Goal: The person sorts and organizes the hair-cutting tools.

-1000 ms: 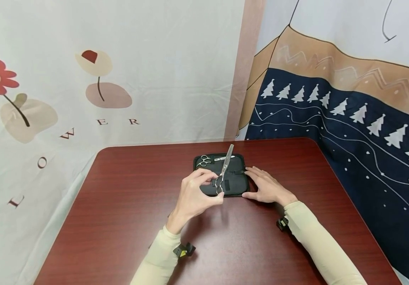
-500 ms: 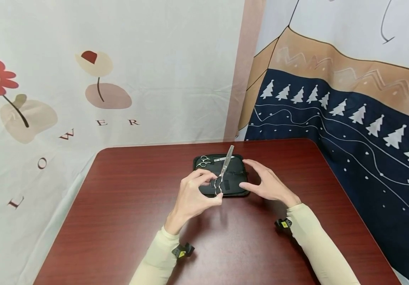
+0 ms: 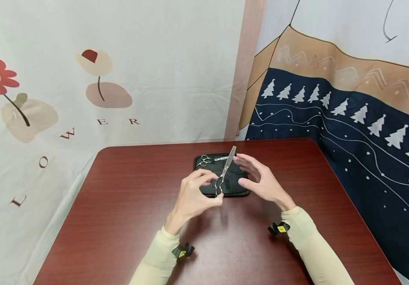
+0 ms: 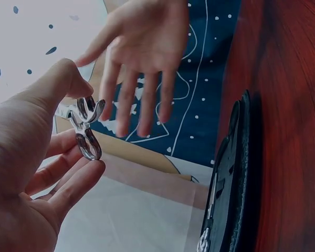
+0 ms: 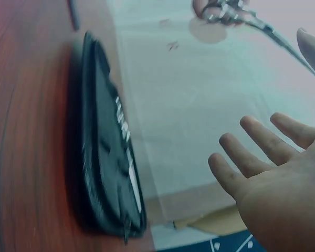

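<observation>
My left hand pinches a pair of silver thinning scissors by the finger rings, thumb on one side and fingers on the other. The toothed blade points up and away, above an open black zip case on the table. In the left wrist view the rings sit between thumb and fingertips. My right hand hovers at the case's right side, close to the blade, with fingers extended and nothing held. Another pair of scissors lies in the far left part of the case.
The case rests near the far edge of a reddish-brown wooden table. A pale printed curtain hangs behind the table, and a navy tree-patterned cloth hangs along the right. Each wrist wears a small black camera.
My right hand has lifted off the case's right edge and moved left toward the scissors' blade. The left hand keeps its hold on the thinning scissors, almost still.
</observation>
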`<act>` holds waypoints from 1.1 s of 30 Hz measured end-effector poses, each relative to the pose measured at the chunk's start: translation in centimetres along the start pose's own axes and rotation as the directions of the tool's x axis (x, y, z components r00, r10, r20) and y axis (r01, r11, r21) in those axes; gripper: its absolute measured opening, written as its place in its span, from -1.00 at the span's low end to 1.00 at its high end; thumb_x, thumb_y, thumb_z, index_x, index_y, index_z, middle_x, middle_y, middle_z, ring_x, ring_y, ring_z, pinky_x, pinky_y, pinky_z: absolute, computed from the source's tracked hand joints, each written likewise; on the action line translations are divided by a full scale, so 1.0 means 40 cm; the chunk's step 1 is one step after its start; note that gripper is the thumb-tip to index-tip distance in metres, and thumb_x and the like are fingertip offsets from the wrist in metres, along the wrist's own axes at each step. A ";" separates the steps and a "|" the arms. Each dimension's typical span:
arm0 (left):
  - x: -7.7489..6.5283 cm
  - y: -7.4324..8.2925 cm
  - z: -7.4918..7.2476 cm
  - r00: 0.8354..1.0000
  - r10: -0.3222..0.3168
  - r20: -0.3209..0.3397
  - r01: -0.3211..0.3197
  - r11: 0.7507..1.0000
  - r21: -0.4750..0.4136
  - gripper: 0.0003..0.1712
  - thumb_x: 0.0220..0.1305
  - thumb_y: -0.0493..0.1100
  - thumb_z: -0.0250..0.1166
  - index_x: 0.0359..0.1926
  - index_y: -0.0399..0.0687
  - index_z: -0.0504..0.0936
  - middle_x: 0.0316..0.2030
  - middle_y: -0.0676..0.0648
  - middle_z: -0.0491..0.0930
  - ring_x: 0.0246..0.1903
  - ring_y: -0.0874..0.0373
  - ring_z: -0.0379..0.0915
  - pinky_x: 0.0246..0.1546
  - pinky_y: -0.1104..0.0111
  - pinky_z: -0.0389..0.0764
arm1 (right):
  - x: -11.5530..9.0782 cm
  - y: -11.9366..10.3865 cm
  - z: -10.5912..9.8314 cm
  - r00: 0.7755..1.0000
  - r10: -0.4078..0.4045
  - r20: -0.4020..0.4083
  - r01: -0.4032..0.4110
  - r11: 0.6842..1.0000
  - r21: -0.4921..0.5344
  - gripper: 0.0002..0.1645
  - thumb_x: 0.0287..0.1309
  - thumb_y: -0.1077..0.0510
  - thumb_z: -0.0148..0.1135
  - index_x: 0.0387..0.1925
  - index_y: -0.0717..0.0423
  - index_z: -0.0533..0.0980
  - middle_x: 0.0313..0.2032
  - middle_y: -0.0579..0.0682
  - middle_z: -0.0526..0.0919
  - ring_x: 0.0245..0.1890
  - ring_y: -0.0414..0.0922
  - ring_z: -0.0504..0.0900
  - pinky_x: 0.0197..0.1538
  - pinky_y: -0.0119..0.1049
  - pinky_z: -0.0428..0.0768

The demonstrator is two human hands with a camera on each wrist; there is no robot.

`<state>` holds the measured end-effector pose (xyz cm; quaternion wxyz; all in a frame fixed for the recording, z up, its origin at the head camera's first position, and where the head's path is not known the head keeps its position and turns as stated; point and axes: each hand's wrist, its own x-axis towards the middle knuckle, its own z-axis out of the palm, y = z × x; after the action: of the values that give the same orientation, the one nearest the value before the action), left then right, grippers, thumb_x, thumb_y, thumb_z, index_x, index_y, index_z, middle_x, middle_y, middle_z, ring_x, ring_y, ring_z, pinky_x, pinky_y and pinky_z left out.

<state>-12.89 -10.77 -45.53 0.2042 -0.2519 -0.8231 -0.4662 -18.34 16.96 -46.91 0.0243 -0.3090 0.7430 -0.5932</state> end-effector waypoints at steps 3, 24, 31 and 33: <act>0.002 0.001 0.001 1.000 0.012 0.002 -0.012 1.000 0.002 -0.60 -0.07 -0.20 0.66 -0.11 -0.07 0.86 -0.10 -0.06 0.80 -0.08 0.02 0.84 -0.05 0.11 0.94 | 0.008 -0.016 0.014 0.999 -0.049 -0.005 0.049 0.992 0.115 -0.10 0.45 0.43 0.35 0.72 0.17 0.29 0.57 0.16 0.55 0.60 -0.09 0.57 0.65 -0.21 0.54; 0.005 0.010 0.011 0.998 0.061 0.003 -0.061 0.998 0.007 -0.62 -0.08 -0.22 0.66 -0.14 -0.02 0.87 -0.14 -0.06 0.80 -0.13 0.04 0.81 -0.07 0.20 0.93 | 0.032 -0.068 0.069 0.996 -0.017 -0.088 0.045 0.947 0.317 -0.44 0.44 0.45 0.37 0.42 0.32 0.58 0.25 0.01 0.84 0.32 -0.11 0.82 0.42 -0.26 0.74; 0.003 0.010 0.010 0.999 0.040 0.014 -0.040 0.999 -0.007 -0.60 -0.08 -0.23 0.67 -0.12 -0.02 0.86 -0.12 -0.07 0.79 -0.10 -0.02 0.83 -0.02 0.27 0.91 | 0.032 -0.066 0.072 0.996 -0.003 -0.092 0.033 0.946 0.322 -0.57 0.46 0.45 0.37 0.30 0.37 0.64 0.12 -0.05 0.88 0.19 -0.13 0.88 0.33 -0.28 0.79; 0.003 0.012 0.010 0.999 0.041 0.013 -0.041 0.999 -0.008 -0.59 -0.10 -0.24 0.68 -0.12 -0.04 0.87 -0.11 -0.06 0.79 -0.09 0.03 0.82 -0.02 0.29 0.91 | 0.033 -0.064 0.073 0.996 0.002 -0.094 0.029 0.945 0.326 -0.60 0.45 0.45 0.37 0.26 0.33 0.67 0.08 -0.06 0.89 0.14 -0.14 0.90 0.30 -0.28 0.81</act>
<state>-12.75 -10.19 -45.34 0.2072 -0.2727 -0.8174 -0.4632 -17.13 13.53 -45.04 0.0367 -0.2778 0.6324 -0.7221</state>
